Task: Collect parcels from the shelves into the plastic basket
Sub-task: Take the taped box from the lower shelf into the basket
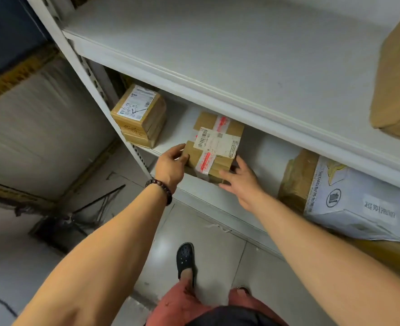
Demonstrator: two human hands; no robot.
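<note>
Shelf [267,151]: white painted metal, flat and smooth, is carrying the parcels; the taped parcel is sitting at the front edge of this middle level.
Printed carton [358,203]: white card beside crumpled brown wrap, boxy and dented, is lying well apart to the right.
Taped parcel [215,147]: squat brown cardboard block with glossy tape and a paper label on top. The pick-up is beginning on it.
Left hand [170,165]: is gripping the parcel's left edge, fingers curled round it.
Right hand [243,180]: is reaching with fingers spread and straight, seemingly touching the near right corner. It needs to be closing there before any lift.
Basket: is not showing in view, so the carry calls for locating it.
</note>
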